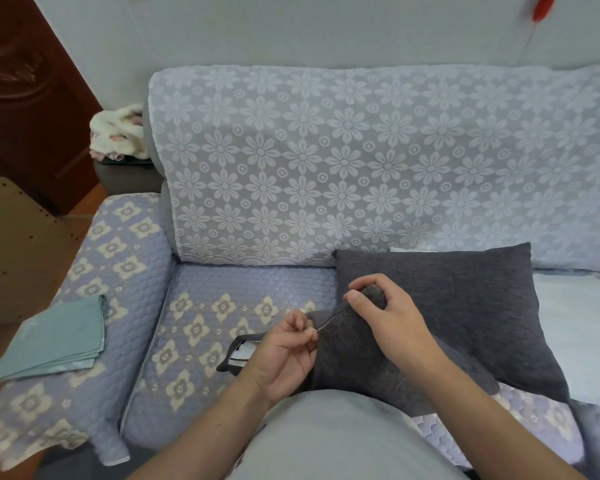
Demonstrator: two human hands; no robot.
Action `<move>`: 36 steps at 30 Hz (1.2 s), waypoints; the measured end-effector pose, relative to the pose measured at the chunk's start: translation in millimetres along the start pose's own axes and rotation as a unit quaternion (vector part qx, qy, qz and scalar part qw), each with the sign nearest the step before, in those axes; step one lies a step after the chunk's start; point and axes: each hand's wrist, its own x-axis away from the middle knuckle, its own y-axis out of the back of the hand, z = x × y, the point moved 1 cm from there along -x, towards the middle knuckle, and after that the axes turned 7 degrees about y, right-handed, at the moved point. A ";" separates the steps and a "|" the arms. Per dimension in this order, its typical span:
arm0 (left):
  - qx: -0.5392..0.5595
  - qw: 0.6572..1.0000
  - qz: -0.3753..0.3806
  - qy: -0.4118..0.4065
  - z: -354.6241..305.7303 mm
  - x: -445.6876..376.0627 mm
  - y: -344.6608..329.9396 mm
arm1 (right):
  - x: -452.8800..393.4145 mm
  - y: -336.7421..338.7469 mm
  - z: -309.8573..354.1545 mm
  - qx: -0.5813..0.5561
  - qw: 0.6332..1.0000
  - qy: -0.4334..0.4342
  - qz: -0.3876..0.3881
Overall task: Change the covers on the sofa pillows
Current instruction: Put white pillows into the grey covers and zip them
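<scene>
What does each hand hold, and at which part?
Left hand pinches the small metal zipper pull; right hand grips a bunched corner of the dark grey woven pillow cover.

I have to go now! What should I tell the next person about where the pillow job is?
Left hand pinches the zipper pull of the near dark grey pillow.
Right hand grips that pillow's corner.
A second dark grey pillow lies behind it on the sofa seat.
Folded teal covers wait on the armrest.
Done: zip looks partly open at the end.
Left: finish unzipping, pull off the grey cover, fit a teal one, then do the other pillow.
</scene>
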 end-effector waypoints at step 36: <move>-0.468 0.863 -0.139 -0.129 -35.7 22.2 -56.8 | -11.5 32.9 49.1 0.470 0.843 0.244 0.099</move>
